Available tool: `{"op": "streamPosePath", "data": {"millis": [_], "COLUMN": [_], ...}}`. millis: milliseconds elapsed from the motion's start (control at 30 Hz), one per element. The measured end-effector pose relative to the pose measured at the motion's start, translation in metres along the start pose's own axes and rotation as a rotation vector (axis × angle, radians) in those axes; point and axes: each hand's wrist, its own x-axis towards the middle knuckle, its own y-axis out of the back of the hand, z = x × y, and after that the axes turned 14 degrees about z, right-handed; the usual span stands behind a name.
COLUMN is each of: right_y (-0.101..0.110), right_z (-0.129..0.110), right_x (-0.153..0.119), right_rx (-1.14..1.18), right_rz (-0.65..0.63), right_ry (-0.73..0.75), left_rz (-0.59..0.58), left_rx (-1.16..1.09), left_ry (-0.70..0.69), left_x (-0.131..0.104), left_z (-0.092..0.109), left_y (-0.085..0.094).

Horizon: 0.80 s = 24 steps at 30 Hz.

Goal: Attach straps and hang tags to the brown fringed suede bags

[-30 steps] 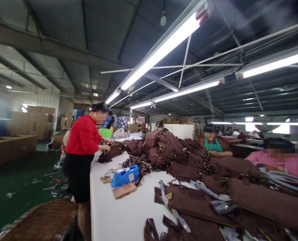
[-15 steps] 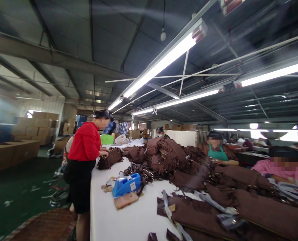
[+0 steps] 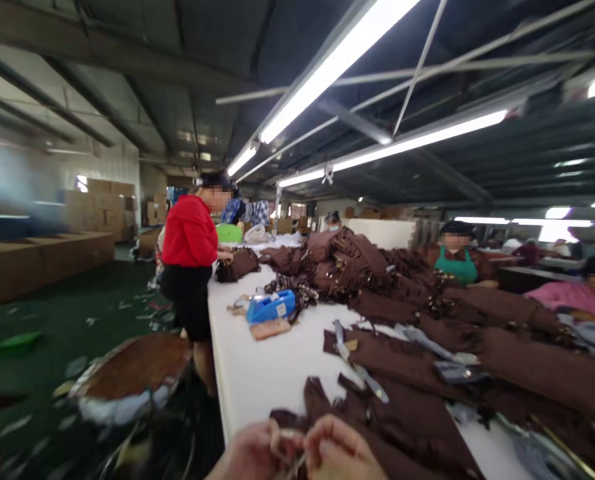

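At the bottom edge my left hand (image 3: pixel 252 448) and my right hand (image 3: pixel 341 448) are held close together, both with curled, pinching fingers. A small thin piece shows between their fingertips, too blurred to name. Just beyond them dark brown straps (image 3: pixel 315 395) lie on the white table. A brown fringed bag (image 3: pixel 407 413) lies flat to the right of my right hand, with a grey plastic-wrapped strip (image 3: pixel 346 348) across another brown piece behind it.
A blue tape dispenser (image 3: pixel 272 307) and a phone (image 3: pixel 270 329) rest on the white table (image 3: pixel 257 373). Beyond is a heap of brown bags (image 3: pixel 347 260). A person in red (image 3: pixel 190 230) stands at the left edge; others sit right. A round brown mat (image 3: pixel 137 367) lies on the floor.
The view has tilted down and turned slightly left. Both my hands have come into view at the bottom, closed together. The person in red still handles a brown bag.
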Motion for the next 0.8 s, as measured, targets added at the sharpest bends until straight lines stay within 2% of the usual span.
{"op": "streamPosePath", "data": {"millis": [33, 67, 100, 167, 267, 400, 533, 667, 800], "right_y": [-0.001, -0.002, -0.002, -0.003, -0.007, -0.014, -0.018, -0.019, -0.016], "right_z": [0.004, 0.008, 0.012, 0.017, 0.023, 0.029, 0.033, 0.033, 0.037], "right_x": [-0.005, -0.009, -0.012, -0.012, -0.010, -0.007, -0.005, -0.004, -0.003], "right_rx": [0.098, 0.294, 0.441, 0.548, 0.396, -0.015, -0.340, -0.390, -0.319], "right_rz": [0.011, 0.047, 0.067, 0.103, 0.196, 0.274, 0.305, 0.304, 0.261], "right_ry": [-0.049, -0.144, -0.230, -0.298, -0.294, -0.147, -0.040, -0.071, -0.094], "left_rz": [0.003, 0.012, 0.026, 0.064, 0.106, 0.171, 0.247, 0.193, 0.105], "left_rx": [-0.066, -0.136, -0.204, -0.309, -0.378, -0.431, -0.265, -0.017, 0.120], "left_ry": [0.094, 0.181, 0.255, 0.355, 0.404, 0.418, 0.325, 0.190, 0.170], "left_x": [-0.020, -0.037, -0.050, -0.060, -0.057, -0.052, -0.054, -0.053, -0.051], "left_z": [-0.020, -0.036, -0.047, -0.058, -0.058, -0.051, -0.052, -0.048, -0.045], "left_y": [0.002, 0.003, 0.004, 0.004, 0.002, -0.007, -0.011, -0.006, -0.002]}}
